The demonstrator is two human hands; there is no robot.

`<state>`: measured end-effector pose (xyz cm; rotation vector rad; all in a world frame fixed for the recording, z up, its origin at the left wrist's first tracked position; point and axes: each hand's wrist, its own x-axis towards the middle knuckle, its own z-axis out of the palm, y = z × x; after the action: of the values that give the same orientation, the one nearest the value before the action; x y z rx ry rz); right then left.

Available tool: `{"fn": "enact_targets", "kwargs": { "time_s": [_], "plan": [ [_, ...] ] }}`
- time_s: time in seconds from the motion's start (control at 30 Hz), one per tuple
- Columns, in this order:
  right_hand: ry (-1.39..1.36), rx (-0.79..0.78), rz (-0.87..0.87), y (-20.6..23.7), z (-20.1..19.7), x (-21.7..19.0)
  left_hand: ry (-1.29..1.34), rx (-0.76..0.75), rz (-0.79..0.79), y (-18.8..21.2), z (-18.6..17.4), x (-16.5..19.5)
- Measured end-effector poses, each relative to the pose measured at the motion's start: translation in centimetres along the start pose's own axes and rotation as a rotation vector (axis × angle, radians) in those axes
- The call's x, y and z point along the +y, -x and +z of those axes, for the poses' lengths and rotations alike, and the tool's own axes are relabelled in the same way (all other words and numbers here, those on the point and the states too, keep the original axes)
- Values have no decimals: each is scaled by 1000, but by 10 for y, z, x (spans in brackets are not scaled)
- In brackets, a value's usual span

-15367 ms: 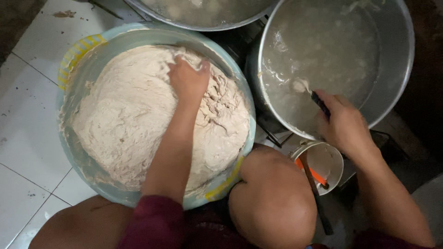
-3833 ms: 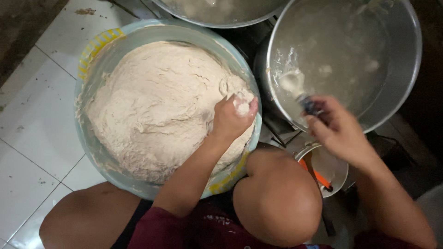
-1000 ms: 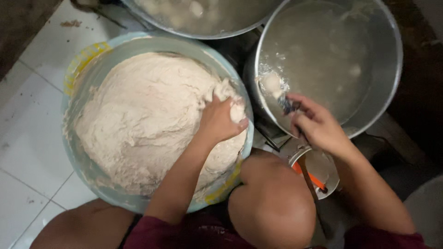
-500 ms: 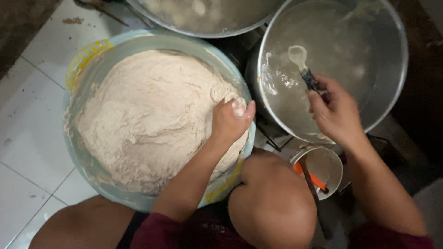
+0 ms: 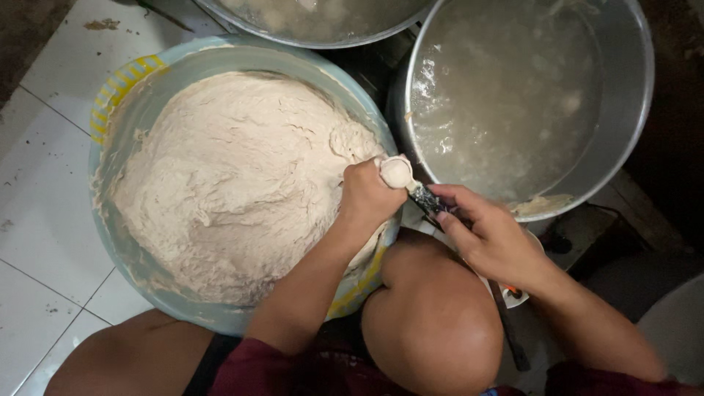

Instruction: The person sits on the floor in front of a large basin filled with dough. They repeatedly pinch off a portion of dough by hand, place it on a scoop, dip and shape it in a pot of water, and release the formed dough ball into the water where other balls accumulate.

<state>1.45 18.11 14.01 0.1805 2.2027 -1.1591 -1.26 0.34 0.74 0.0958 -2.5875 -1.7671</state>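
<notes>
Dough ball (image 5: 396,173), squeezed from your closed left hand (image 5: 369,196) at the basin (image 5: 110,158) right rim: scoop cleanly beneath with the spoon (image 5: 419,192) gripped in your right hand (image 5: 490,236), near the water pot (image 5: 623,117).

surface: white tiled floor (image 5: 44,191) | on it: dough basin (image 5: 132,95), metal pot (image 5: 631,110)
</notes>
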Motion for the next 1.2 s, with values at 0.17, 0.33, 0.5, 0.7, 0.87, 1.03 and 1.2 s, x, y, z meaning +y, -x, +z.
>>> {"fn": "enact_targets", "kwargs": {
  "time_s": [0.17, 0.33, 0.5, 0.7, 0.87, 1.03, 1.2],
  "plan": [
    [-457, -139, 16, -16, -7, 15, -250, -112, -127, -3, -6, 1],
    [-122, 134, 66, -33, -27, 29, -469, 108, -25, 0, -4, -4],
    [232, 272, -220, -51, -47, 33, -198, 141, 165, 0, -1, -7],
    [-101, 122, 51, -24, -47, 20, 58, 215, 89, 2, 3, -8],
    [-54, 15, 27, -8, -13, 7, 170, 188, 123, 5, 7, -9],
    [38, 18, -203, -2, 3, 7, 28, 49, 26, 4, 6, -3],
    [-381, -108, 100, -8, -5, 17, -204, -32, -56, 2, -4, 6]
  ]
}}
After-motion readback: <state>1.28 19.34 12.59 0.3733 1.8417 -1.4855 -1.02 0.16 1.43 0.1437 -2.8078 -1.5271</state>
